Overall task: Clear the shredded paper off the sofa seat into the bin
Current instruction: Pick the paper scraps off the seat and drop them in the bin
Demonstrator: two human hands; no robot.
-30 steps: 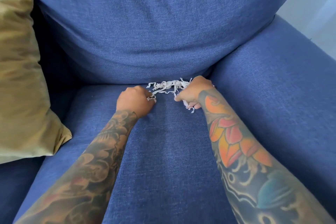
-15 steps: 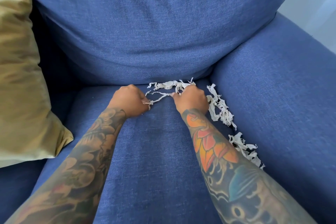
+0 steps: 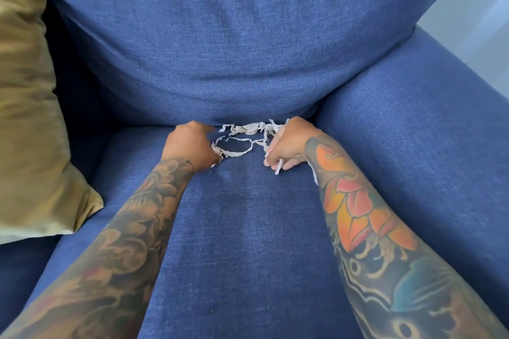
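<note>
matt blue woven cloth sofa seat (image 3: 248, 242), crinkled white shredded paper (image 3: 245, 135), faintly sheeny olive cloth cushion (image 3: 30, 118)

Head camera, one view, looking forward and down.

We look steeply down from above and close in on the blue woven-fabric sofa seat (image 3: 248, 242), facing the blue back cushion (image 3: 234, 49). Both tattooed forearms run in from the bottom corners. The wide lens bends the edges; the blue sofa armrest (image 3: 427, 132) sits right.
</note>
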